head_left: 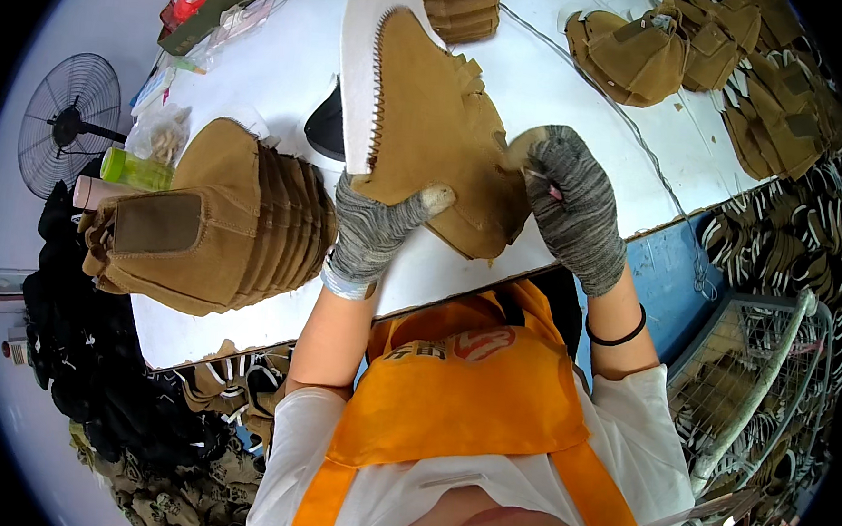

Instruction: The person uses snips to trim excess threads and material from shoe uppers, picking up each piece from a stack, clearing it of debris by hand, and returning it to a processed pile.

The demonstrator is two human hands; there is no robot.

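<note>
A brown suede-like boot (438, 121) with a white sole and dark zigzag stitching along the joint is held up over the table. My left hand (380, 228), in a grey knit glove with bare thumb tip, grips its lower end by the sole. My right hand (574, 204), gloved alike, is at the boot's right edge, fingers curled and thumb end against the brown material; what lies inside the curl is hidden. Left of my left hand, a nested stack of brown boot uppers (242, 220) lies on the white table (420, 272). A black rounded piece (327, 125) shows partly behind the boot.
More brown uppers (632, 60) lie at the far right. A cord (628, 121) crosses the table. A fan (68, 125), a green-lidded container (135, 169) and a box (205, 23) are on the left. At right stands a wire basket cart (748, 375) by piled footwear.
</note>
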